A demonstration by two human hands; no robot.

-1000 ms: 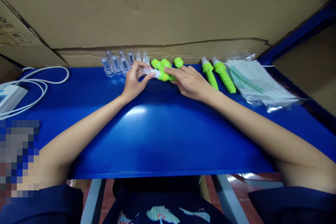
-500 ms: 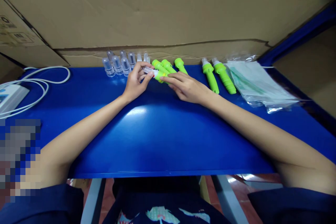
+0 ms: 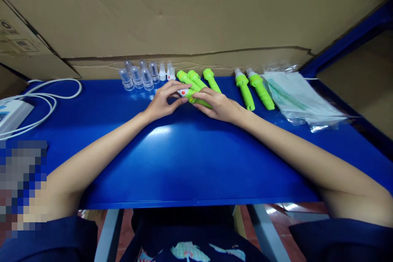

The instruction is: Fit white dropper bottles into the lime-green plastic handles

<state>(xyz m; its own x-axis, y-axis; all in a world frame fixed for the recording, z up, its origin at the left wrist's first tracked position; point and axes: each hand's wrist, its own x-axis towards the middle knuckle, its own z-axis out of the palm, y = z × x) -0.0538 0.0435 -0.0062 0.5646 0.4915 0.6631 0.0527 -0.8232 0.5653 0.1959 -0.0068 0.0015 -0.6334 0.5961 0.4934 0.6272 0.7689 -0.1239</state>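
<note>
My left hand and my right hand meet over a lime-green pen-shaped device with a white tip and a red dot. The left fingers pinch its tip end, and the right fingers close on its green body. Three more green devices lie just behind the hands. Two others with white tips lie further right. Several clear plastic caps stand in a cluster at the back left, with small white tips beside them.
Everything rests on a blue table backed by a cardboard wall. Clear plastic bags lie at the right. A white box with a looped white cable sits at the left edge.
Both hands drew a little toward me with the green device. The left fingers shifted over its tip, and a red dot now shows there.
</note>
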